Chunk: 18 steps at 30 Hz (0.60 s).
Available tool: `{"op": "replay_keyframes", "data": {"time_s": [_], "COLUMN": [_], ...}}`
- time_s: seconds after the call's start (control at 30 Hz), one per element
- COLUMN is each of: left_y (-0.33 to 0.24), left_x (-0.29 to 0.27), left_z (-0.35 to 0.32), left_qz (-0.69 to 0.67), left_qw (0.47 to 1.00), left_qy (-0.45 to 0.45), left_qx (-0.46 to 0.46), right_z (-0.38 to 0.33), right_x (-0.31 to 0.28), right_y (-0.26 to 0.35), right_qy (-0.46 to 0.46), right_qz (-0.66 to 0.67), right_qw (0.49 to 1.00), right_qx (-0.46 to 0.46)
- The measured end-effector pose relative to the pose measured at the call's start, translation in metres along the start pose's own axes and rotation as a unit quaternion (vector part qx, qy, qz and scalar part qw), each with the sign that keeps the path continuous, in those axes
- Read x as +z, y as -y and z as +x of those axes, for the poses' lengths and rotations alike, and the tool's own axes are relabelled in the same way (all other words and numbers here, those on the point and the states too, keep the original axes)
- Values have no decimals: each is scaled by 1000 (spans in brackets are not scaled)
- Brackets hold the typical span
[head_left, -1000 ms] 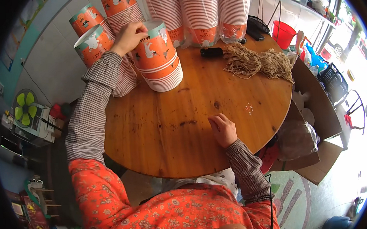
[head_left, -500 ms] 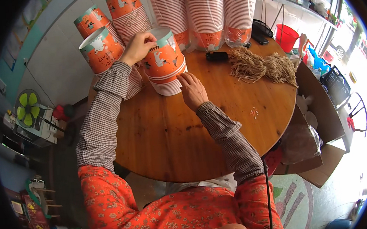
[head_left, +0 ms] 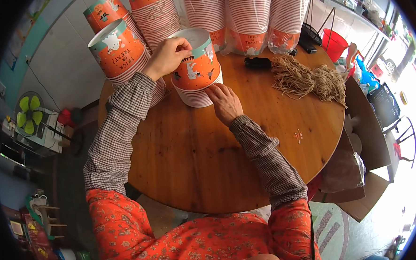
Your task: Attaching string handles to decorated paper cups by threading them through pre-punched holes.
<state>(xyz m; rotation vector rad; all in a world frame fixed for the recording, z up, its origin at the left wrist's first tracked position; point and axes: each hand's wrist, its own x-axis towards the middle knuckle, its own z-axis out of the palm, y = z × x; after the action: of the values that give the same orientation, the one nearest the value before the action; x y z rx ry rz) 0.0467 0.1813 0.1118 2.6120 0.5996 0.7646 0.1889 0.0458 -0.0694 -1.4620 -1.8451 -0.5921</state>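
A short stack of orange paper buckets [head_left: 196,69] with teal rims and cartoon prints stands on the round wooden table [head_left: 209,163]. My left hand [head_left: 166,57] grips the rim of the top bucket from the left. My right hand [head_left: 223,101] presses its fingers against the white lower buckets of the same stack, at its near right side. Both sleeves are checked brown and white.
More stacks of the same buckets [head_left: 117,50] stand left of it, and tall wrapped stacks [head_left: 249,15] line the table's back. A heap of straw-coloured string [head_left: 309,80] and a black tool [head_left: 257,63] lie at the right. Cardboard boxes [head_left: 366,136] sit beside the table.
My right hand rose from the table's near middle and came onto the lower part of the bucket stack. My left hand stayed on the top bucket's rim.
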Motion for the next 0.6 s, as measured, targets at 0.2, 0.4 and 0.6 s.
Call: {"op": "replay_keyframes", "data": {"time_s": [0.2,0.4,0.6], "left_y": [15,29,43], "left_x": [-4,1,-3], "left_z": [7,12,30], "left_qz": [-2,-20,-54], "left_qw": [1000,998,995], "left_qy": [-27,-62,-74], "left_qx": [0,27,45], "right_z": [16,27,33], "right_x": [14,29,37], "right_y": [9,4,-1], "right_qy": [8,14,7], "right_qz": [-23,-4,3], "right_qw": [1000,999,998], "right_qx": [7,50,59]}}
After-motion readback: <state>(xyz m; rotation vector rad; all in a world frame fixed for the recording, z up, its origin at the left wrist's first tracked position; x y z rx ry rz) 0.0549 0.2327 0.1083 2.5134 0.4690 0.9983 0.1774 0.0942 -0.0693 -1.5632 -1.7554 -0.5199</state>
